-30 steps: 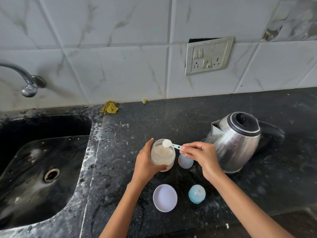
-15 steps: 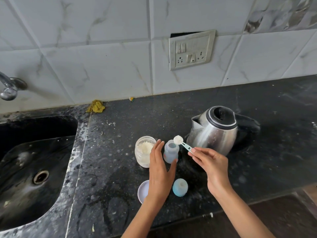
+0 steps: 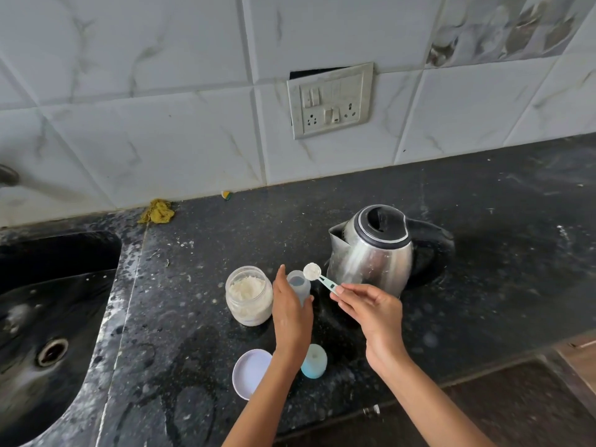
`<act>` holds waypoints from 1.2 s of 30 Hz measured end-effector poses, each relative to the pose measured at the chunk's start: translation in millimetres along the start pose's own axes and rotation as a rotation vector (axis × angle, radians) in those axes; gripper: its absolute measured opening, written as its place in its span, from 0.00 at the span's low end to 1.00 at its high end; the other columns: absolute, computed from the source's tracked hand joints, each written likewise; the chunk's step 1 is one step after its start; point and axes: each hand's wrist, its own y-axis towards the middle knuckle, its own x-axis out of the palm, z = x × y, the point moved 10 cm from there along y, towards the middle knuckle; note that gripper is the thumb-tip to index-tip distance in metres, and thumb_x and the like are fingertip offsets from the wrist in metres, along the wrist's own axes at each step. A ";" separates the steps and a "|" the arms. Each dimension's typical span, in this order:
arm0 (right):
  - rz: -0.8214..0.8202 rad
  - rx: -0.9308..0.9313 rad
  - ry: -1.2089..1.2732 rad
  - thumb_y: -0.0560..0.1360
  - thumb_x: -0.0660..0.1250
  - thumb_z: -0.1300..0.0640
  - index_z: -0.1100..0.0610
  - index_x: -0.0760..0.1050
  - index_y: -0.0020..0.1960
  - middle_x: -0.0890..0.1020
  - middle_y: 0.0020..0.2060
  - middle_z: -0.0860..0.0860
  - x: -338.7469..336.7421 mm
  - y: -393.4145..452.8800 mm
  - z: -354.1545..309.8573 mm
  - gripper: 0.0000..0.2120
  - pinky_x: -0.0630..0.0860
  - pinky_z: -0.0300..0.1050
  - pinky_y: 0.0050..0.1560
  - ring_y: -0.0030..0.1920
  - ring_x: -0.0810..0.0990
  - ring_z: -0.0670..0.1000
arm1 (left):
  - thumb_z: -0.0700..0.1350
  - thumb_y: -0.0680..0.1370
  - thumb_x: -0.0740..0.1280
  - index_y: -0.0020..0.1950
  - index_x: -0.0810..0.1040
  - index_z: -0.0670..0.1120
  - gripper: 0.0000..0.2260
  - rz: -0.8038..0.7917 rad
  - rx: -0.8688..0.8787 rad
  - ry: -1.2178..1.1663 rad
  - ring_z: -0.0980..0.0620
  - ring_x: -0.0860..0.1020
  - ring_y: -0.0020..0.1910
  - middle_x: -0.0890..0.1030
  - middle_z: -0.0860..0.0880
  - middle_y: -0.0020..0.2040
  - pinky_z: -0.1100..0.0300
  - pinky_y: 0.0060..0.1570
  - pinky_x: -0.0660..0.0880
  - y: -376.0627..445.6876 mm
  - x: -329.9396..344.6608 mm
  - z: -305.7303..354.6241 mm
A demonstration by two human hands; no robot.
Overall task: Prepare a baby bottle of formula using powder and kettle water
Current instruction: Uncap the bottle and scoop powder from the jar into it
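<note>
A small open baby bottle [image 3: 300, 285] stands on the black counter [image 3: 193, 317], and my left hand [image 3: 292, 314] wraps around its left side. My right hand [image 3: 371, 311] pinches the teal handle of a measuring scoop [image 3: 317, 275]; its bowl, heaped with white powder, hovers just right of the bottle's mouth. An open glass jar of formula powder [image 3: 249, 295] stands left of the bottle. The steel kettle [image 3: 374, 250] with a black lid sits behind my right hand. The bottle's blue cap [image 3: 314, 361] lies near the front, partly behind my left wrist.
The jar's white lid [image 3: 250, 372] lies upside down near the counter's front edge. A dark sink [image 3: 48, 317] fills the left side. A yellow scrubber [image 3: 158, 211] rests at the wall, and a switch socket [image 3: 330, 100] is mounted above.
My left hand let go of the powder jar and took the bottle. My right hand carried the full scoop from over the jar to beside the bottle's mouth.
</note>
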 end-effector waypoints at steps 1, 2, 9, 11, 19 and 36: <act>-0.001 0.001 -0.005 0.70 0.74 0.68 0.66 0.82 0.46 0.86 0.39 0.61 -0.8 0.6 0.3 0.05 0.81 0.37 0.40 0.42 0.87 0.54 | 0.36 0.74 0.70 0.75 0.56 0.44 0.34 0.003 0.004 -0.007 0.49 0.69 0.68 0.70 0.46 0.69 0.60 0.66 0.66 0.6 -1.2 0.1; -0.002 0.002 -0.010 0.70 0.74 0.68 0.66 0.82 0.45 0.86 0.39 0.60 -1.6 1.5 0.9 0.05 0.81 0.37 0.40 0.42 0.87 0.55 | 0.36 0.72 0.71 0.74 0.58 0.45 0.34 0.003 0.006 -0.022 0.51 0.72 0.63 0.74 0.49 0.65 0.60 0.62 0.69 1.3 -2.5 -0.8; -0.035 0.005 -0.069 0.70 0.74 0.68 0.65 0.82 0.45 0.86 0.38 0.60 -9.5 5.2 2.2 0.04 0.82 0.38 0.41 0.43 0.87 0.55 | 0.38 0.64 0.76 0.57 0.74 0.49 0.24 -0.024 0.074 -0.026 0.56 0.78 0.49 0.80 0.55 0.50 0.63 0.49 0.75 2.6 -16.8 2.7; -0.042 0.007 -0.081 0.70 0.74 0.68 0.65 0.82 0.45 0.86 0.38 0.60 -11.6 5.1 2.7 0.05 0.82 0.38 0.41 0.42 0.87 0.55 | 0.36 0.64 0.76 0.57 0.75 0.49 0.23 -0.033 0.097 -0.035 0.58 0.78 0.49 0.80 0.56 0.50 0.70 0.47 0.73 2.0 -19.6 7.1; -0.091 -0.087 -0.248 0.70 0.75 0.67 0.63 0.83 0.43 0.87 0.35 0.56 -14.4 9.5 -4.7 0.03 0.83 0.41 0.40 0.40 0.87 0.54 | 0.34 0.67 0.72 0.61 0.75 0.48 0.24 -0.070 0.187 0.078 0.59 0.76 0.51 0.79 0.55 0.54 0.79 0.48 0.68 -1.5 -22.0 18.2; -0.442 -1.339 -1.060 0.72 0.71 0.66 0.61 0.84 0.44 0.86 0.43 0.52 40.6 -45.6 -60.1 0.04 0.83 0.44 0.42 0.47 0.86 0.50 | 0.42 0.61 0.81 0.56 0.79 0.51 0.26 -0.110 0.092 -0.088 0.58 0.81 0.50 0.83 0.57 0.49 0.58 0.51 0.79 -3.7 -17.7 3.3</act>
